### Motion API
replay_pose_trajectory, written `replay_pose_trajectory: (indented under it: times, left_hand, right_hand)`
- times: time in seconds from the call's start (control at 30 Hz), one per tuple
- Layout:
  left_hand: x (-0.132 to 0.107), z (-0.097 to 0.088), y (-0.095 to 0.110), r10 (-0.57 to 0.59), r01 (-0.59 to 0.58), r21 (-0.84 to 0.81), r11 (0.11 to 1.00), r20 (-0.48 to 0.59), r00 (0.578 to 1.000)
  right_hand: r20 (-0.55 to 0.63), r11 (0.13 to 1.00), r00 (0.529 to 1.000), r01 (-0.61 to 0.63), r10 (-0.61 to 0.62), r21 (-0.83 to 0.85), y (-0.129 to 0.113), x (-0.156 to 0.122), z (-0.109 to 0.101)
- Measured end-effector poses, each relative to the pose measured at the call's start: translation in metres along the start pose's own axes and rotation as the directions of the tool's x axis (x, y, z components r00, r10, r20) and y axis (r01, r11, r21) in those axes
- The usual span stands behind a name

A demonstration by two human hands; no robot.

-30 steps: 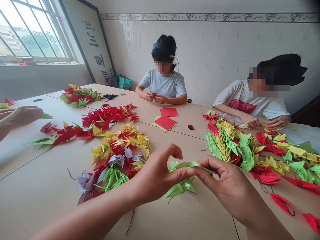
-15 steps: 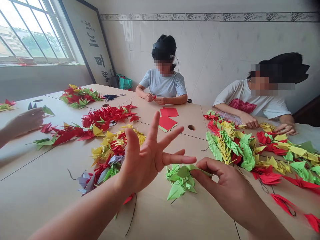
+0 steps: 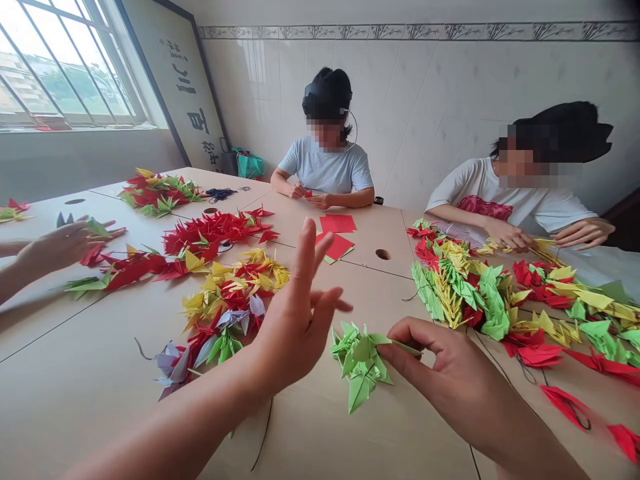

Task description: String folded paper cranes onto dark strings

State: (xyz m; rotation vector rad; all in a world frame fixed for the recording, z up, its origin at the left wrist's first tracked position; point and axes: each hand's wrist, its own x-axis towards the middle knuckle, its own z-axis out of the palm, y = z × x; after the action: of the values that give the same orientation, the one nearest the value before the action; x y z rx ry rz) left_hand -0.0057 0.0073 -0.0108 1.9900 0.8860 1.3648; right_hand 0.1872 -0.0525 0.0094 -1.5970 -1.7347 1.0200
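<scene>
My right hand (image 3: 440,370) pinches the tip of a cluster of light green paper cranes (image 3: 361,357) that hangs just above the wooden table (image 3: 85,373). My left hand (image 3: 295,320) hovers to the left of the cluster with its fingers stretched out and apart, holding nothing. A thin dark thread (image 3: 263,440) trails under my left forearm. A string of yellow, red, green and grey cranes (image 3: 225,310) lies just beyond my left hand.
A long garland of mixed cranes (image 3: 500,300) runs along the right side. Red cranes (image 3: 210,233) and red paper squares (image 3: 336,237) lie mid-table. Two people sit opposite, folding paper. Another person's hand (image 3: 65,243) reaches in from the left.
My left hand let go of the green cranes, opened wide and stayed raised beside them. My right hand kept its pinch. The person's hand at left moved further in.
</scene>
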Motion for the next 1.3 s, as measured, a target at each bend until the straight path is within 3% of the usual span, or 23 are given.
replay_pose_trajectory:
  times: [0.17,0.23,0.33,0.47,0.57,0.7,0.93,1.07,1.13,1.3]
  left_hand:
    - [0.008,-0.007,0.005,0.189,-0.167,0.382,0.909,-0.021,0.982]
    - [0.009,-0.01,0.008,0.189,-0.156,0.343,0.926,-0.066,0.98]
    - [0.006,-0.011,0.007,0.092,-0.076,0.133,0.988,-0.112,0.989]
    - [0.002,-0.008,0.001,-0.016,0.016,-0.015,1.0,0.003,1.0]
    - [0.004,-0.01,-0.001,0.021,-0.032,0.088,0.996,0.12,0.993]
    - [0.007,-0.014,0.005,0.08,-0.113,0.302,0.947,0.118,0.99]
    - [0.005,-0.006,0.0,-0.062,0.063,0.042,0.997,-0.013,0.998]
    - [0.01,-0.006,0.0,0.04,-0.044,0.261,0.964,0.02,0.999]
    - [0.011,-0.009,0.003,0.035,-0.058,0.348,0.936,0.072,0.997]
    - [0.008,-0.009,0.001,-0.079,0.068,0.116,0.991,0.092,0.993]
  right_hand:
    - [-0.003,1.0,1.0,-0.008,0.008,-0.024,0.001,-0.001,0.0]
    - [0.006,1.0,1.0,0.0,0.0,-0.02,0.001,-0.001,0.001]
    - [0.025,1.0,1.0,0.001,0.0,-0.01,0.001,0.001,0.001]
    - [0.022,1.0,1.0,0.015,-0.014,-0.023,0.001,0.001,0.001]
    - [0.018,0.999,1.0,0.017,-0.016,-0.048,0.001,0.0,0.001]
    - [0.026,0.998,1.0,0.016,-0.015,-0.054,0.002,-0.001,0.001]
    - [0.023,0.998,1.0,0.02,-0.018,-0.065,0.002,0.001,0.001]
    - [0.021,0.997,1.0,0.013,-0.011,-0.074,-0.001,0.001,0.001]
    - [0.026,0.997,1.0,0.015,-0.013,-0.073,-0.002,0.001,0.001]
    - [0.023,0.996,1.0,0.019,-0.017,-0.085,-0.002,0.0,0.0]
